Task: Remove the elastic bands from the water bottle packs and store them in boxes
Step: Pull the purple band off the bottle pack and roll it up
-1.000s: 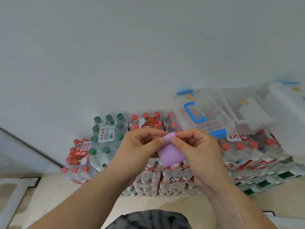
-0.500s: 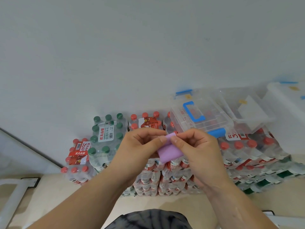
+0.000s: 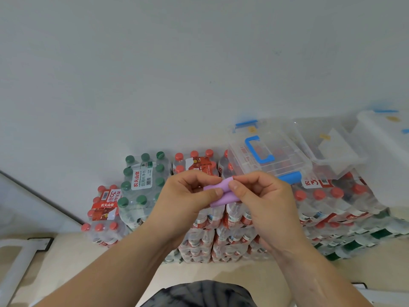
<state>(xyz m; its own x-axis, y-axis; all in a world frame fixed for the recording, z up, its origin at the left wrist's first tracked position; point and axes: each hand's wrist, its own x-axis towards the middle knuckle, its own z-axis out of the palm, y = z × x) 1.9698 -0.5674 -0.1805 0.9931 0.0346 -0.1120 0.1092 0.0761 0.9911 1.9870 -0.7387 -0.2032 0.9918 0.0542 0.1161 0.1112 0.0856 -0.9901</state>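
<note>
Both hands are pinching a folded purple elastic band (image 3: 222, 193) right between them, left hand (image 3: 188, 200) on its left end, right hand (image 3: 263, 202) on the right, held up in front of the stacked water bottle packs (image 3: 221, 231) and a clear box (image 3: 267, 156).

Both ends of the purple elastic band (image 3: 224, 195) vanish under the fingers of the left hand (image 3: 188, 201) and right hand (image 3: 266, 203), which also cover part of the water bottle packs (image 3: 230, 235) behind them. The white box (image 3: 385, 140) is cut off by the right edge. The small print on the label of the green-capped pack (image 3: 141, 180) is too fine to read.
</note>
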